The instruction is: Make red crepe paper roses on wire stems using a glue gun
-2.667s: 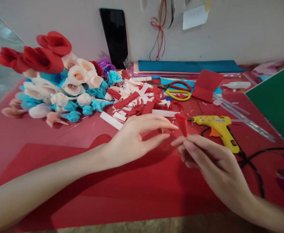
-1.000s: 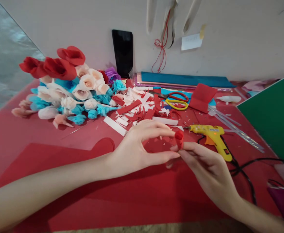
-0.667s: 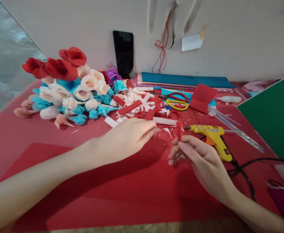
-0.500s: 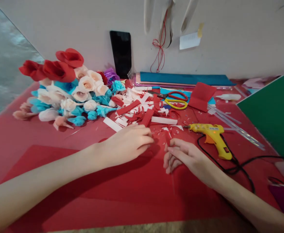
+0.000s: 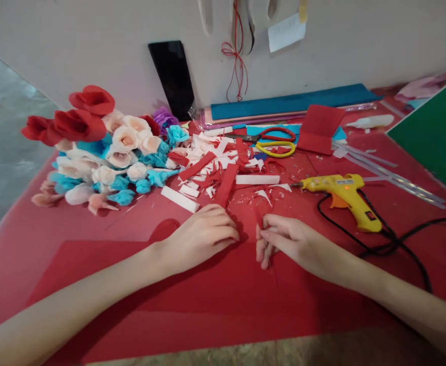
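Note:
My right hand [image 5: 291, 246] pinches a thin wire stem between thumb and fingers. A small red piece of crepe paper [image 5: 259, 217] stands at the wire's upper end, just above the fingertips. Left of it, my left hand [image 5: 203, 236] is palm down with its fingers curled together; their tips and anything in them are hidden. Below both hands lies a large red paper sheet [image 5: 169, 295]. A red paper strip [image 5: 227, 184] and white strips, one white strip [image 5: 179, 199] close by, lie just beyond my left hand.
Paper flowers [image 5: 125, 142] are heaped at the left. Scissors [image 5: 274, 142] lie behind the scraps. A yellow glue gun [image 5: 340, 190] with a lit orange light and black cord [image 5: 409, 231] is at right, near clear glue sticks [image 5: 394, 178]. A phone [image 5: 173, 79] leans against the wall.
The view has shifted and tilted slightly. My left hand lies lower relative to the scraps, and the right hand still pinches the wire, with little other movement.

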Action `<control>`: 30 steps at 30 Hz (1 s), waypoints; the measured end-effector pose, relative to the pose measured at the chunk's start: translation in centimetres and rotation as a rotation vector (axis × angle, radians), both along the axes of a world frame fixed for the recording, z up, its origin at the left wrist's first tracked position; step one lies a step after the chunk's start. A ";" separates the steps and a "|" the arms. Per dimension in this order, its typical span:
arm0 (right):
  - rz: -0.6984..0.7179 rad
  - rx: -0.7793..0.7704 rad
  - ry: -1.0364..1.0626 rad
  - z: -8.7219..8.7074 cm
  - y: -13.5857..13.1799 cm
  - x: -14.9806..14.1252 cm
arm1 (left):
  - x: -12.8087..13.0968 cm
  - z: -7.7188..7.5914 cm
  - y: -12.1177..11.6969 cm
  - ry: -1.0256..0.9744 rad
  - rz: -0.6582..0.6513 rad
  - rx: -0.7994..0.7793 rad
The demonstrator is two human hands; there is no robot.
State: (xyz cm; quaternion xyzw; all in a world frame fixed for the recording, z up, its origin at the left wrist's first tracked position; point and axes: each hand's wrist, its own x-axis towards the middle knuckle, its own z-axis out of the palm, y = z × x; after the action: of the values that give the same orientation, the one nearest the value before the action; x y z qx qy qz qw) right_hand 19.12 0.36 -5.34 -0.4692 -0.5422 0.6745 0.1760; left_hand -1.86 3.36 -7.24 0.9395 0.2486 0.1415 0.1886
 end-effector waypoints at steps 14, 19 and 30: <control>-0.138 0.231 -0.067 1.5 0.3 0.2 | -0.1 0.9 -0.1 -0.102 0.118 -0.206; -0.422 0.921 -0.268 2.1 0.4 0.8 | 0.0 1.5 -0.2 -0.109 0.291 -0.312; -0.140 0.252 0.022 1.9 0.6 0.9 | 1.0 3.9 -0.1 -0.183 0.443 -0.392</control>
State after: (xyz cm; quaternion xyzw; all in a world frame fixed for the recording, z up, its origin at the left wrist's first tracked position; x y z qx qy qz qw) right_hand 20.04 0.91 -3.46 -0.4728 -0.5865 0.5923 0.2858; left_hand -0.87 3.26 -3.33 0.7915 0.4520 0.2123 0.3523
